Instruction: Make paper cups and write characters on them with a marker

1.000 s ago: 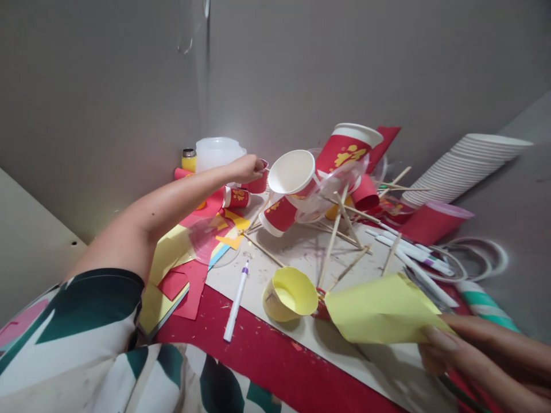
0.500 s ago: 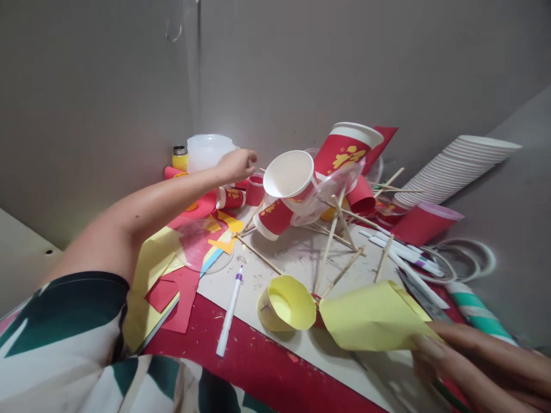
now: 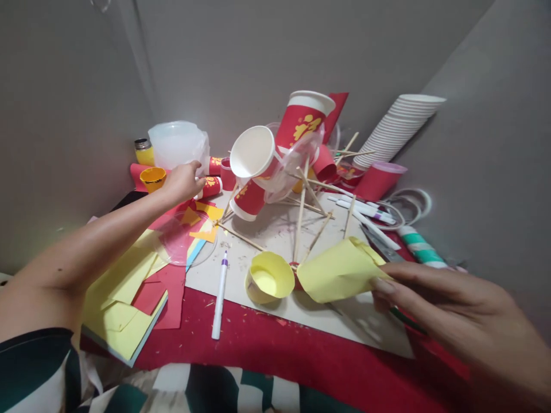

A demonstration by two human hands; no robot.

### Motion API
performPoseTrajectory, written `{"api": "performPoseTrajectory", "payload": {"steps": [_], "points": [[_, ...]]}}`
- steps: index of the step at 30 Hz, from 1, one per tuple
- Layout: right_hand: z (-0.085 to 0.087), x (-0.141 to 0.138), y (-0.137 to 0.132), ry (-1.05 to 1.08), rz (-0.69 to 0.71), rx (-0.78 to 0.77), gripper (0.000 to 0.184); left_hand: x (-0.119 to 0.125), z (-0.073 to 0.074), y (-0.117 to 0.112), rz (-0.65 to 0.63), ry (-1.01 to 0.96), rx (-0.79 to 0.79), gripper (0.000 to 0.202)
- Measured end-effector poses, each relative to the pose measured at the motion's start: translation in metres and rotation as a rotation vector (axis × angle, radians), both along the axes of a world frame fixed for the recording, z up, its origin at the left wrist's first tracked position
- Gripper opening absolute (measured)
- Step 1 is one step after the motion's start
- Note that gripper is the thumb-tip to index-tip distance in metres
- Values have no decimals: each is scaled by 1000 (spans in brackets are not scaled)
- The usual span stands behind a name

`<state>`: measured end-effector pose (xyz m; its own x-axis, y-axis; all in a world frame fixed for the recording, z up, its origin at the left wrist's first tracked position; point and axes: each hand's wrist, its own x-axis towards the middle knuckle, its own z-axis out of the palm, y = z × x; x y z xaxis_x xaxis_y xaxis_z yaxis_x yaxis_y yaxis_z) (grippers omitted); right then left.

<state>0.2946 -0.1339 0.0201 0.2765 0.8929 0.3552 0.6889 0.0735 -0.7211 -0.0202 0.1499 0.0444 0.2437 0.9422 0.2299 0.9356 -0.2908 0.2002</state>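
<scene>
My right hand (image 3: 430, 298) pinches the end of a rolled yellow paper tube (image 3: 336, 272) between thumb and fingers. Its far end lies beside a short yellow paper cup (image 3: 271, 278), which stands on a grey board (image 3: 241, 264). At the back left my left hand (image 3: 185, 180) reaches between a translucent plastic tub (image 3: 176, 143) and a small red paper cup (image 3: 210, 187) on its side. The thumb and index finger look apart with nothing visible between them; the other fingers are partly hidden. An orange cup (image 3: 152, 179) stands near this wrist.
Red-and-white paper cups (image 3: 301, 123), a clear plastic lid and wooden sticks (image 3: 301, 212) form a structure in the middle. A stack of white cups (image 3: 396, 129) leans back right. A marker (image 3: 220, 295) lies in front, coloured paper (image 3: 124, 281) at left, green-striped tape (image 3: 422, 246) at right.
My left hand has lowered and moved from above the red cups to beside the plastic tub, its fingers opening a little. My right hand still holds the yellow tube. The view has shifted.
</scene>
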Motion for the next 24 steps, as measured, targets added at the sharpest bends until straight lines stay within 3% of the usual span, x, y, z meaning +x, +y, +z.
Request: {"api": "performPoseTrajectory", "payload": {"steps": [3,9,15,21,24], "points": [[1,1,1,46,150,6,39,2,-7,3,4,-90,-23,54],[-2,4,0,34,167,12,32,-1,-9,8,13,-301,-27,47],[-3,6,1,23,136,33,36,-3,14,5,-12,-405,64,47],[-1,6,0,12,137,-16,30,12,41,9,-110,-351,353,43],[5,3,3,-14,205,4,34,19,52,16,-132,-355,448,42]]}}
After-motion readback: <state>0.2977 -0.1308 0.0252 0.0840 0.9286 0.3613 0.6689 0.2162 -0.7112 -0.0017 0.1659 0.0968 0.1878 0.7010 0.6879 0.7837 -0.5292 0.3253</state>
